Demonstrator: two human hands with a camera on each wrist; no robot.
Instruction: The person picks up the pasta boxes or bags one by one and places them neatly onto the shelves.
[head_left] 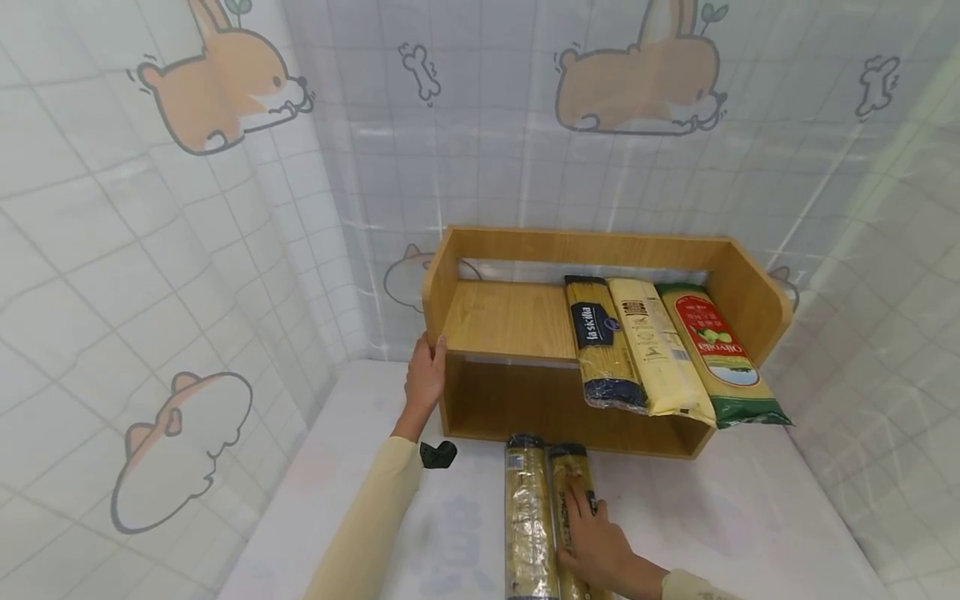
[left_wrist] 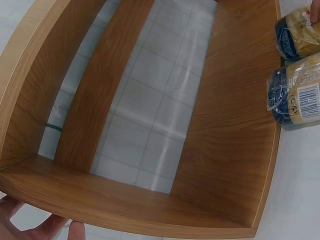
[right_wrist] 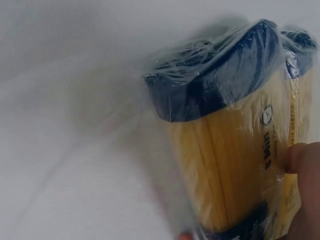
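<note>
My left hand (head_left: 424, 377) grips the front edge of the left side panel of a wooden two-tier shelf (head_left: 510, 315). In the left wrist view its fingers (left_wrist: 52, 225) lie along that panel's outer edge. Two clear-wrapped packs of spaghetti with dark blue ends lie in front of the shelf. Over the right-hand spaghetti pack (head_left: 570, 463) is my right hand (head_left: 600, 546). The right wrist view has the thumb on one side of this pack (right_wrist: 215, 165) and a fingertip at the other. Close beside it lies the left-hand spaghetti pack (head_left: 529, 517).
On the upper tier's right side lie a "la sicilia" spaghetti pack (head_left: 600, 333), a cream pasta pack (head_left: 660, 346) and a green-and-red pasta pack (head_left: 712, 342), all overhanging the front. A dark heart-shaped patch (head_left: 438, 455) shows by my left wrist. Tile-patterned sheeting (head_left: 525, 167) surrounds the table.
</note>
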